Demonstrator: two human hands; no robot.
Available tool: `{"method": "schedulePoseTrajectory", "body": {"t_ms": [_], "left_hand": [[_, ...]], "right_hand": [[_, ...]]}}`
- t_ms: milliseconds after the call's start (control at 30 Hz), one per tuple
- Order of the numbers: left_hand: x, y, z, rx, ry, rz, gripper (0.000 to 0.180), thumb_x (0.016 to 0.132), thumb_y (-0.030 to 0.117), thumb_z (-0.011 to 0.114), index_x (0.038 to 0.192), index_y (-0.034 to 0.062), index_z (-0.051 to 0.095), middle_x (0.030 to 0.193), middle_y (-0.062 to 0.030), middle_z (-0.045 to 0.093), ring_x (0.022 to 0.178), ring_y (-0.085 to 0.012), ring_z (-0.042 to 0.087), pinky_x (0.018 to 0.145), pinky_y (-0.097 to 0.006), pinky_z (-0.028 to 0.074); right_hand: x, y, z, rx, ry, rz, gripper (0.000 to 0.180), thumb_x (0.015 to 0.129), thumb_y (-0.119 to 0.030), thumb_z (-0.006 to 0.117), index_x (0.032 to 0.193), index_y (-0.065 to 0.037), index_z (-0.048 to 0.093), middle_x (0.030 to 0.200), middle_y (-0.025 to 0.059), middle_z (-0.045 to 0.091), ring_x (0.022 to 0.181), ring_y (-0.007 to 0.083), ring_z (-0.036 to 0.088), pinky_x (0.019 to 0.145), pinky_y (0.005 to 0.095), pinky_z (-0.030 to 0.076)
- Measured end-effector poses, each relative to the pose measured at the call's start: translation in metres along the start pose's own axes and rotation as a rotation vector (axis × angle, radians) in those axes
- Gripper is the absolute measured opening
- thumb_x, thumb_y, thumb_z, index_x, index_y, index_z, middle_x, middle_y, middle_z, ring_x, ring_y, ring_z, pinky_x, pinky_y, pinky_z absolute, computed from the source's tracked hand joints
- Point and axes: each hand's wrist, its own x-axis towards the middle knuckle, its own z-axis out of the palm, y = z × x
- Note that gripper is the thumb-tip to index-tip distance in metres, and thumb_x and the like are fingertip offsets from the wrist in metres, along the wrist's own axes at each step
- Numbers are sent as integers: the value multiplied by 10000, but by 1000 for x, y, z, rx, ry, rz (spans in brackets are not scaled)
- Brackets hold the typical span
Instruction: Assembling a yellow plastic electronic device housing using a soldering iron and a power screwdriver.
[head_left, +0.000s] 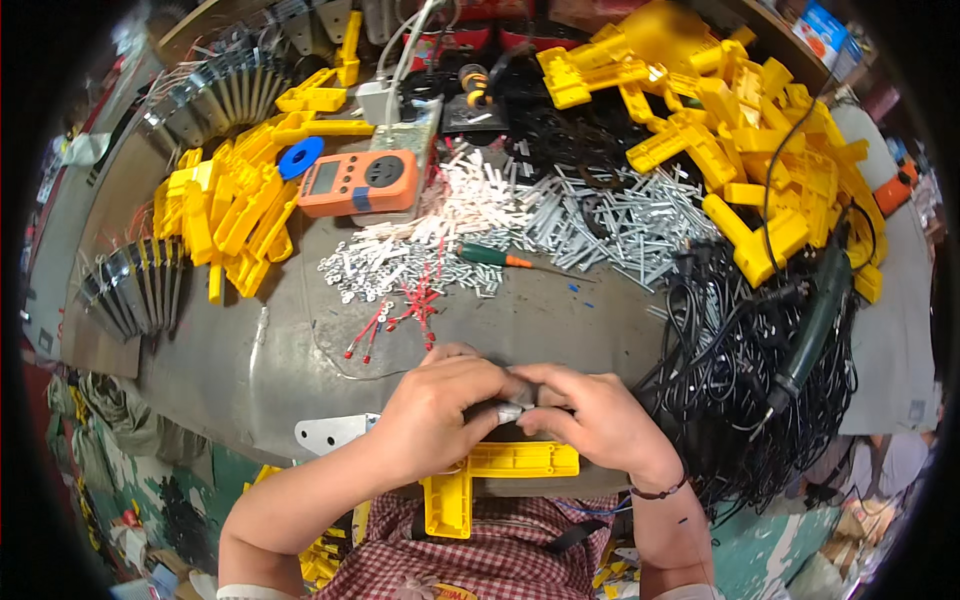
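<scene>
My left hand (430, 408) and my right hand (592, 412) meet at the near edge of the table, fingers bent and pinched together. Between the fingertips is a small whitish piece (510, 411), mostly covered, so its kind does not show. Just below the hands lies a yellow plastic housing half (525, 459), its ribbed hollow side facing up and one leg pointing toward my lap. A flat silvery metal plate with holes (335, 433) sticks out beside my left wrist. Thin red wires with small red ends (410, 312) lie beyond my left hand.
Piles of yellow housings (235, 205) stand left and right. An orange multimeter (360, 183) sits behind heaps of white sleeves (475, 195) and metal screws (630, 225). A green-handled screwdriver (490, 256) lies among them. Black cables (700, 370) and a dark green power tool (815, 320) crowd the right.
</scene>
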Motion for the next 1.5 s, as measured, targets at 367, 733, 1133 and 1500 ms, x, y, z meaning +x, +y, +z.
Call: {"method": "schedulePoseTrajectory", "body": {"t_ms": [367,733,1133,1500], "left_hand": [[-48,6,-29,369,35,-142,232,599,-7,594,818,70,595,756,-55,536,747,-264,547,703,-384,421],[-50,-51,-47,738,250,-458,206,631,33,678,818,25,591,1061,-103,536,1025,-294,481,853,-399,398],[-6,6,-3,-160,234,-453,195,769,71,621,938,9,548,750,-133,600,662,-239,612,608,-311,473],[-19,3,7,-713,441,-434,166,855,31,542,1001,3,467,887,-79,587,807,-154,611,704,-265,484]], "right_hand": [[16,-11,32,-226,276,-433,153,820,-188,619,918,-70,622,781,100,640,707,277,628,620,363,505],[18,3,25,367,275,-41,137,919,-140,506,904,-6,532,591,66,538,515,116,503,532,256,423],[31,-9,18,618,383,-64,280,807,-120,682,1055,-11,610,675,-75,511,644,13,447,609,174,388],[25,-6,17,355,471,-210,137,820,-115,644,900,-3,641,747,70,659,681,99,608,630,251,469]]}}
